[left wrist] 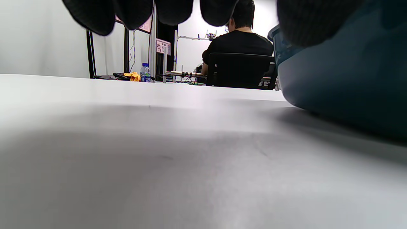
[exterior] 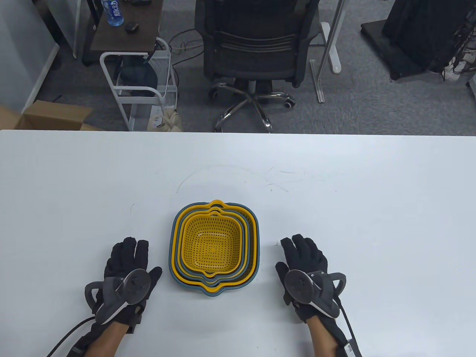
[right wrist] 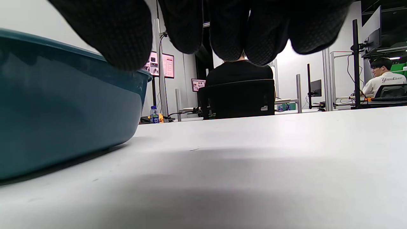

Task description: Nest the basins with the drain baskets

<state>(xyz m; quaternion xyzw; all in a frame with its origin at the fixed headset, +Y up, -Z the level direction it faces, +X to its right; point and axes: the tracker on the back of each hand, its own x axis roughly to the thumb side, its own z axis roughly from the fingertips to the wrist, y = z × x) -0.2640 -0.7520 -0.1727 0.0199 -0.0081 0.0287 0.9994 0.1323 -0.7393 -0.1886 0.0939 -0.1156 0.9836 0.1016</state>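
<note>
We see the nested stack (exterior: 215, 248) of blue basins and yellow drain baskets sitting on the white counter (exterior: 334, 186), between our hands. Our left hand (exterior: 124, 273) and right hand (exterior: 306, 273) lie flat, fingers extended, holding nothing, each near the stack but apart from it. We judge the thin plastic light, stiff and rather smooth; the small rim handles or the outer basin's (right wrist: 63, 105) sides offer the surest hold.

Grey carpet floor (exterior: 372, 93) beyond the white table (exterior: 334, 186) — black office chair (exterior: 256, 41) at twelve o'clock, white cart (exterior: 139, 89) at eleven.
</note>
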